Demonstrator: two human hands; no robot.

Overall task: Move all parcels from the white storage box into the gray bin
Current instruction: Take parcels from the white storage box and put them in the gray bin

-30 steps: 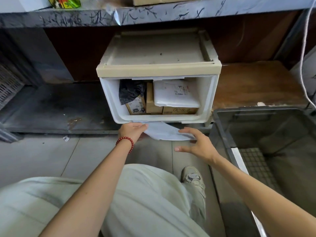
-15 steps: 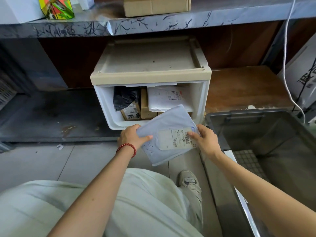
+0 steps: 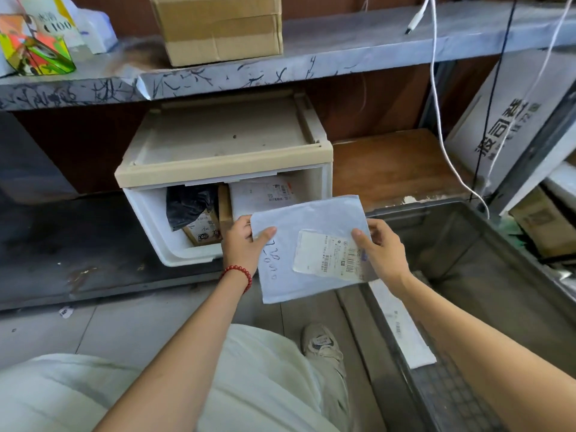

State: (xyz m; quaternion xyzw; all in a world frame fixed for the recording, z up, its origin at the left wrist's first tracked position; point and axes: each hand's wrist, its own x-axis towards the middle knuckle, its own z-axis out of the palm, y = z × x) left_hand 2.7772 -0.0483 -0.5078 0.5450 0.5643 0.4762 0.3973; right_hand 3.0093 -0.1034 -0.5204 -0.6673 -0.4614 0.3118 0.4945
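Note:
I hold a flat pale blue-white mailer parcel (image 3: 311, 222) with a shipping label, upright in front of the white storage box (image 3: 146, 210). My left hand (image 3: 241, 241) grips its left edge, thumb on the front. My right hand (image 3: 381, 249) pinches its right edge over the label. Inside the box lie a black plastic bag parcel (image 3: 187, 204), small cardboard boxes (image 3: 204, 230) and a white mailer (image 3: 261, 193). The gray bin (image 3: 486, 275) stands open to the right, with a white flat parcel (image 3: 402, 332) lying along its left inner side.
The storage box sits on a low dark shelf (image 3: 62, 244) under a gray shelf carrying a cardboard carton (image 3: 218, 26). White cables (image 3: 436, 104) hang down at the right near large white cartons (image 3: 511, 120). My knee and shoe (image 3: 324, 344) are below on the tiled floor.
The mailer came out from the box's bottom edge, was lifted and turned label-up, and now sits further right toward the bin. Both hands went from touching it to holding its edges.

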